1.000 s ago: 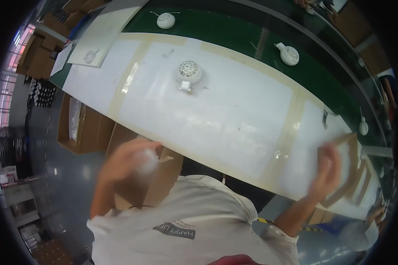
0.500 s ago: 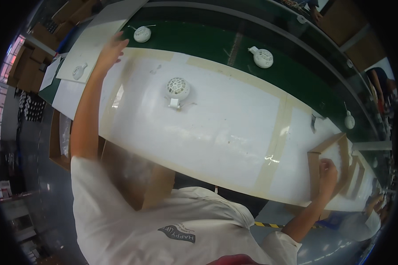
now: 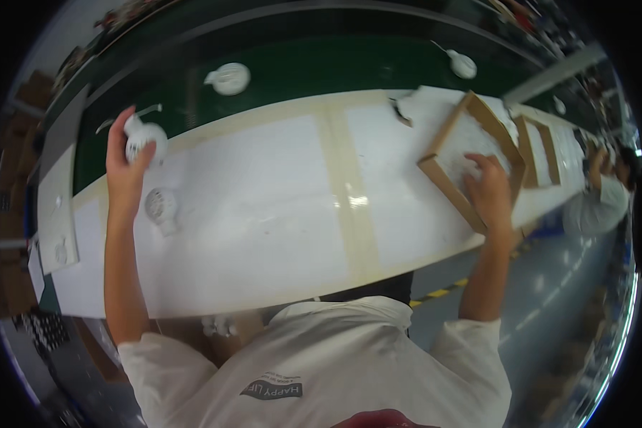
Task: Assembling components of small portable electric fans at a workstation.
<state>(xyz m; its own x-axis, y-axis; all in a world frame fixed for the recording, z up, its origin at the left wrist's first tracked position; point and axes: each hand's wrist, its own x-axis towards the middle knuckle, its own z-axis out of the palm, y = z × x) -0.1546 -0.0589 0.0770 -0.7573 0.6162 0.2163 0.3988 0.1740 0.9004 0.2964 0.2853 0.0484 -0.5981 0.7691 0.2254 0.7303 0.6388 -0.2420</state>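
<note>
My left hand is closed around a small white round fan, held up at the far left edge of the white work surface. Just below and to the right of it, another white fan with a grille lies on the surface. On the right, my right hand reaches over a shallow cardboard box. Its fingers are bent and apart above small whitish, see-through pieces in the box, too blurred to name. I see nothing held in them.
More white fans rest on the green conveyor belt beyond the white work surface. A second cardboard box stands to the right of the first. Another person works at the far right.
The view has swung to the right. My left hand has taken hold of a fan by the belt. My right hand is still at the cardboard box, its fingers now more spread.
</note>
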